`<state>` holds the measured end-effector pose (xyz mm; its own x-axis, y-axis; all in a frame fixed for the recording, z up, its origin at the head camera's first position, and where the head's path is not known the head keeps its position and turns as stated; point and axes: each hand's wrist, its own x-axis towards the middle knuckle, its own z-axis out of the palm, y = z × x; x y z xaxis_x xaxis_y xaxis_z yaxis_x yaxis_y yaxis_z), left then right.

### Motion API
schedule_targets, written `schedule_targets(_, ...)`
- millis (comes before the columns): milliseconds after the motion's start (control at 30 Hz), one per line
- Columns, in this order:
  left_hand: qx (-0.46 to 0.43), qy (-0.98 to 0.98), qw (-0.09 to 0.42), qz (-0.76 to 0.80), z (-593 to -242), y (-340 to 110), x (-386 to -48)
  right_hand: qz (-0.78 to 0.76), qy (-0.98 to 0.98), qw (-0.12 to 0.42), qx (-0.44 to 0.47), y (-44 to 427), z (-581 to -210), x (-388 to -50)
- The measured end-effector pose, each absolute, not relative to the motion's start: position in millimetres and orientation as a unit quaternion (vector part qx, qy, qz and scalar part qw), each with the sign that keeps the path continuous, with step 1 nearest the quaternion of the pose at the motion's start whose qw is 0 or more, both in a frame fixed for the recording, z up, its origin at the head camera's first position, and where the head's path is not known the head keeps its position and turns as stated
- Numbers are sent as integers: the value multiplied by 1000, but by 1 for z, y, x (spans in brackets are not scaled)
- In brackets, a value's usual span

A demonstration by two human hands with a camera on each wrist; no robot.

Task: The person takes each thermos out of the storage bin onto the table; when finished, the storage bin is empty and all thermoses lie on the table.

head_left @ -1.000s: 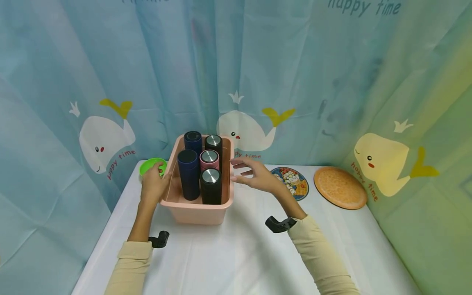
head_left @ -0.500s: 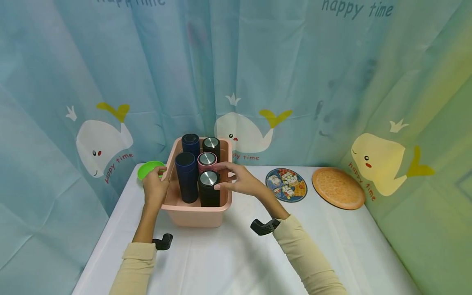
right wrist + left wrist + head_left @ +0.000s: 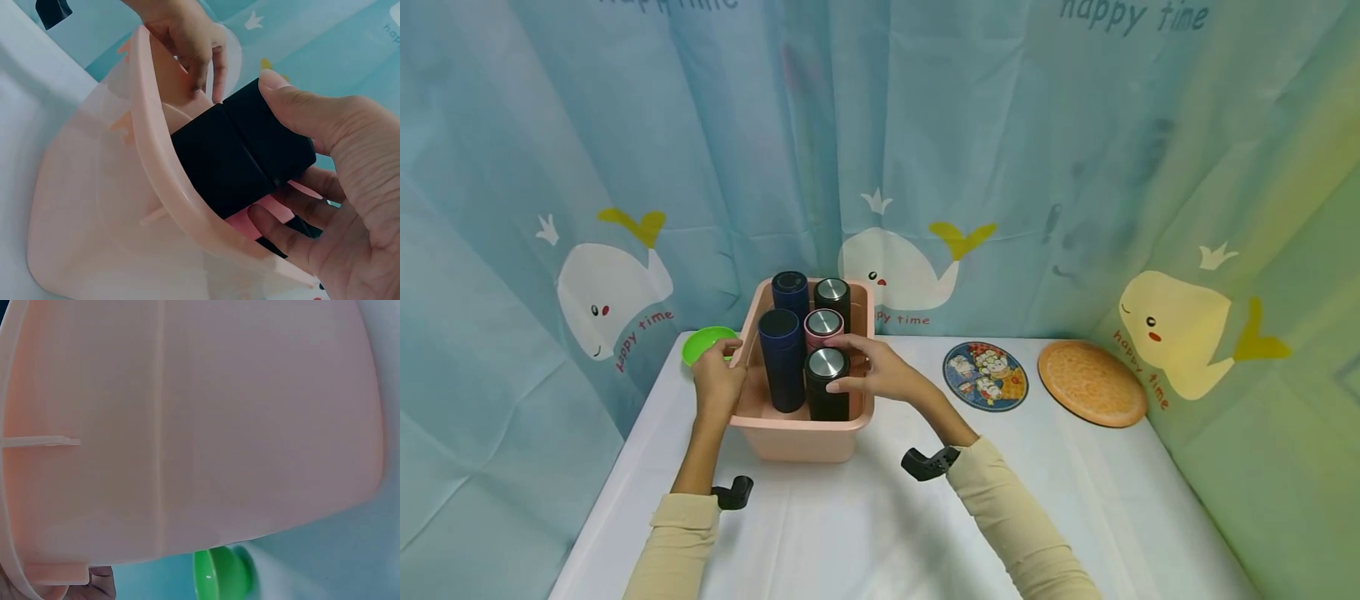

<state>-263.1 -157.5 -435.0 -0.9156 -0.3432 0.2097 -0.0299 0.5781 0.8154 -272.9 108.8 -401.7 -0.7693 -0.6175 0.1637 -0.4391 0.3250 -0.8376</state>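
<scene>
A pink plastic bin (image 3: pixel 805 442) stands on the white table, with several thermos bottles upright inside. My left hand (image 3: pixel 718 383) grips the bin's left rim; its fingertips curl by the rim in the left wrist view. My right hand (image 3: pixel 883 373) reaches over the right rim and holds the top of the nearest black thermos (image 3: pixel 830 398), thumb on the near side and fingers behind. Behind that bottle stands a pink thermos (image 3: pixel 823 323), partly covered by the fingers. A tall blue thermos (image 3: pixel 784 367) is to its left. Another blue thermos (image 3: pixel 790 292) and a second black thermos (image 3: pixel 832 292) are at the back.
A green bowl (image 3: pixel 698 345) sits left of the bin, partly behind the left hand. To the right lie a round patterned mat (image 3: pixel 986 377) and a round orange-brown mat (image 3: pixel 1092 383). A whale-print curtain (image 3: pixel 895 150) hangs behind the table.
My right hand has moved left from beside the bin's right rim, over it, and taken hold of the near black thermos. My left hand stays on the left rim.
</scene>
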Motion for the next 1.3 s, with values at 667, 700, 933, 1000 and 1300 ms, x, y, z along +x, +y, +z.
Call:
schedule_targets(667, 102, -869, 175, -452, -437, -159, -265, -447, 821, 105, -338, 103, -405, -276)
schedule_targets(700, 102, -868, 175, -452, -437, -159, -265, -441, 825, 105, -338, 102, -405, -275)
schedule_targets(933, 110, -869, 166, -453, -437, -160, -263, -418, 837, 89, -343, 99, -407, -275)
schedule_targets(1000, 111, -870, 166, -452, -437, -160, -264, -417, 837, 86, -344, 99, -408, -275)
schedule_targets(1300, 101, -876, 169, -441, -439, -160, -266, -420, 837, 77, -341, 99, -410, -274)
